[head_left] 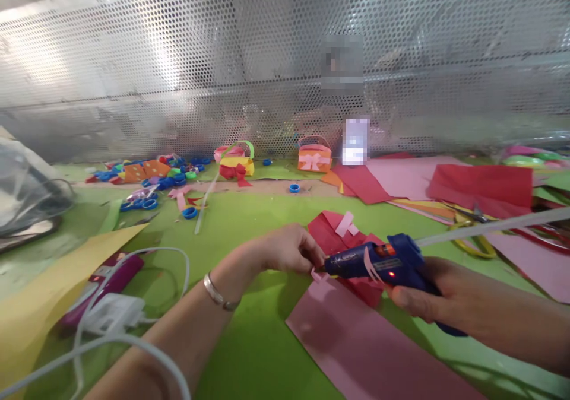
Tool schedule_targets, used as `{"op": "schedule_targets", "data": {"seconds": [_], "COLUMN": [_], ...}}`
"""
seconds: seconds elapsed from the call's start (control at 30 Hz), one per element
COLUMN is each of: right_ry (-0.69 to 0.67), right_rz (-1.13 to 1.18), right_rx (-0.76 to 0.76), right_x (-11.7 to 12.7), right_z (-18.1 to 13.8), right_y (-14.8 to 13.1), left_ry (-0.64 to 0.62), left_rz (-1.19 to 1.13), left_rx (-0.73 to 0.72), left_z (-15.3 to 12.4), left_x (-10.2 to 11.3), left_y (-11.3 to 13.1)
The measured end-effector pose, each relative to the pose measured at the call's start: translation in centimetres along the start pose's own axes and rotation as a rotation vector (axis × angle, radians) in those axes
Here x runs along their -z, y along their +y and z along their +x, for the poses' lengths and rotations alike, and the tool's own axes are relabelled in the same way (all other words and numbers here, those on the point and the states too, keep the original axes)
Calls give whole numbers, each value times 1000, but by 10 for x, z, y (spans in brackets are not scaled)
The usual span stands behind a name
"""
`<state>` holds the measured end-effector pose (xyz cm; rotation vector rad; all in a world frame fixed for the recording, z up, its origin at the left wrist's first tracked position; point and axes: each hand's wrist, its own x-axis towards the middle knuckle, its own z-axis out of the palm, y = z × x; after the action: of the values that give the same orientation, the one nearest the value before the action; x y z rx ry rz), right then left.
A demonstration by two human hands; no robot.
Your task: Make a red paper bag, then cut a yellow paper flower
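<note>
So the right hand (439, 293) has its fingers wrapped round a glue gun (398, 263), and the left hand (291, 248) is pinching a pink strip (319, 276) just beside it.

The green tabletop (253, 210) carries a yellow sheet (57, 293), a pink sheet (360, 335), blue rings (294, 190) and an orange paper basket (314, 161)

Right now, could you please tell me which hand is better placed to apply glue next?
Probably the right hand: it holds the glue gun, red light on, tip pointing toward the left hand.
</note>
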<state>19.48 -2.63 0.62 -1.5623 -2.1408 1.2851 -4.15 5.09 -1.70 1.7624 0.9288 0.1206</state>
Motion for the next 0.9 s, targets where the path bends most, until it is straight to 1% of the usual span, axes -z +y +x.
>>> {"op": "schedule_targets", "data": {"seconds": [0.23,0.47,0.6,0.73,0.9], "right_ry": [0,12,9,30,1], "right_rz": [-48,-107,-117,-92,-74], "right_rx": [-47,-46,-37,-31,7], "right_x": [-1,-2,1,2,-2], "right_z": [3,2,0,2,3], "right_y": [-1,5,8,2,1], "left_ry": [10,-15,10,14,8], "left_rz": [32,-61,-61,-43,-39], "left_rx": [10,-40,-12,4,-4], "left_z": [1,3,3,2,3], "left_x": [0,-1,-2,-2,-2], "left_y": [2,-1,0,1,-2]}}
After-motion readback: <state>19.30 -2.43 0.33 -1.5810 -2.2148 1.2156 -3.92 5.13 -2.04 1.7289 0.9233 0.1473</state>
